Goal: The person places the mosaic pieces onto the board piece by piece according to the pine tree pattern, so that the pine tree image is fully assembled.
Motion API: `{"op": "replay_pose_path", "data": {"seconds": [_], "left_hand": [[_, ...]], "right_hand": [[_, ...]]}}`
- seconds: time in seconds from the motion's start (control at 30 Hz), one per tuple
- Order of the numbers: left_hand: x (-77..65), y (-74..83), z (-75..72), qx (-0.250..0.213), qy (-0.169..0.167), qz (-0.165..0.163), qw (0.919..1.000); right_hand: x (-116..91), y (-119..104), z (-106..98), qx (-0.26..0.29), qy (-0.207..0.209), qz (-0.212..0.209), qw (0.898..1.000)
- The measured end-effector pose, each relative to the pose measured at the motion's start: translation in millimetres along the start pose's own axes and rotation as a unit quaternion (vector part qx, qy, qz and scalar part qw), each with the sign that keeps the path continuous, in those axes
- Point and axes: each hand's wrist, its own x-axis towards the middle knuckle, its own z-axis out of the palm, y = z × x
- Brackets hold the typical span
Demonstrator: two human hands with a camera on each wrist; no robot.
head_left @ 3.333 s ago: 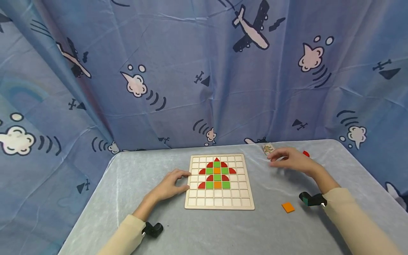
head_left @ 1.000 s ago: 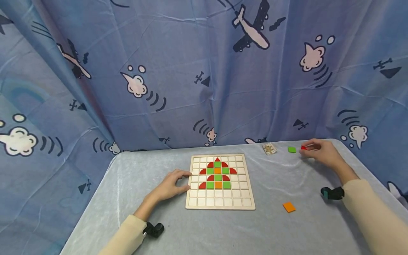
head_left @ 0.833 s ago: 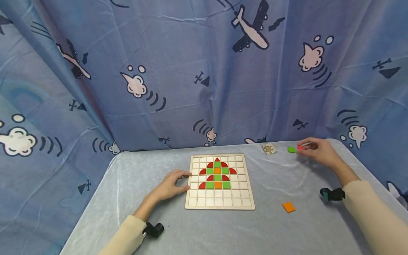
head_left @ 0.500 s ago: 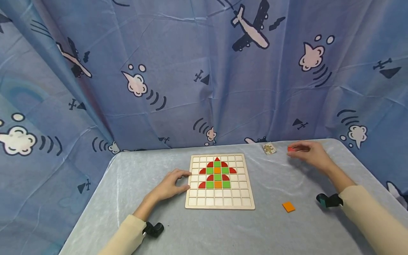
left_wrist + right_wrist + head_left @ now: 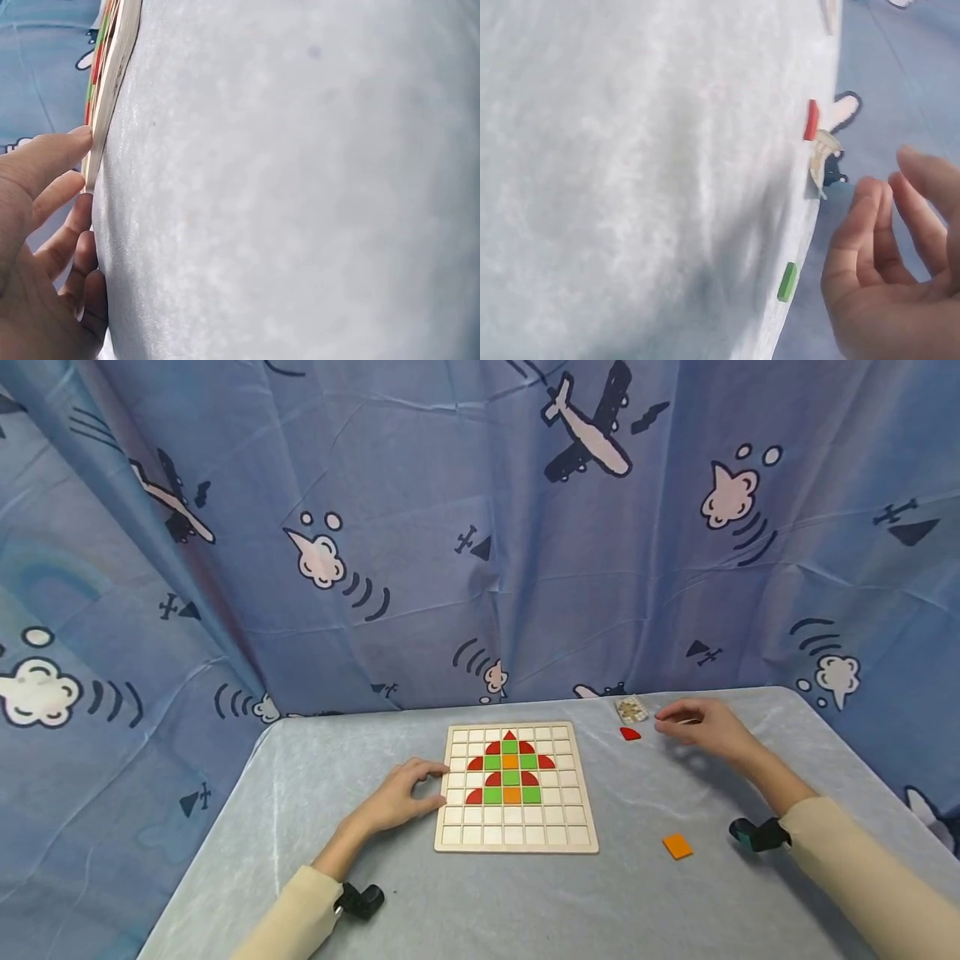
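Beside the left edge of a wooden grid board (image 5: pixel 514 837), my left hand (image 5: pixel 400 795) rests with thumb and fingertips against the rim. Red, green and orange tiles form a tree-like pattern on the board. My right hand (image 5: pixel 705 727) hovers over the table's back right with loosely bent fingers, holding nothing. Left of its fingertips lies a red quarter-round tile (image 5: pixel 630 734), in front of a small patterned card (image 5: pixel 632 709). A green tile (image 5: pixel 787 282) shows on the table in the right wrist view; the right hand hides it in the head view.
An orange square tile (image 5: pixel 678 847) lies on the grey cloth-covered table (image 5: pixel 525 910), right of the board. A blue curtain (image 5: pixel 420 568) printed with airplanes hangs behind the table's far edge. Dark wrist cameras (image 5: pixel 363 902) sit at both sleeves.
My right hand pinched the red tile at the back right, carried it left past the green tile and let it go near the card. The left hand has stayed at the board.
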Motion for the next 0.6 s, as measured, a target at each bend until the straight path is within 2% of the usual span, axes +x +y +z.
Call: {"op": "replay_pose_path", "data": {"seconds": [0.23,0.6], "left_hand": [[-1.6,-0.7,0.3,-0.003,0.002,-0.004,1.0],[-1.5,1.8,-1.7,-0.002,-0.002,0.003,1.0]], "right_hand": [[17.7,0.3,18.1,-0.042,-0.019,-0.06,0.997],[35.8,-1.4,41.6,-0.046,-0.01,-0.056,0.997]]}}
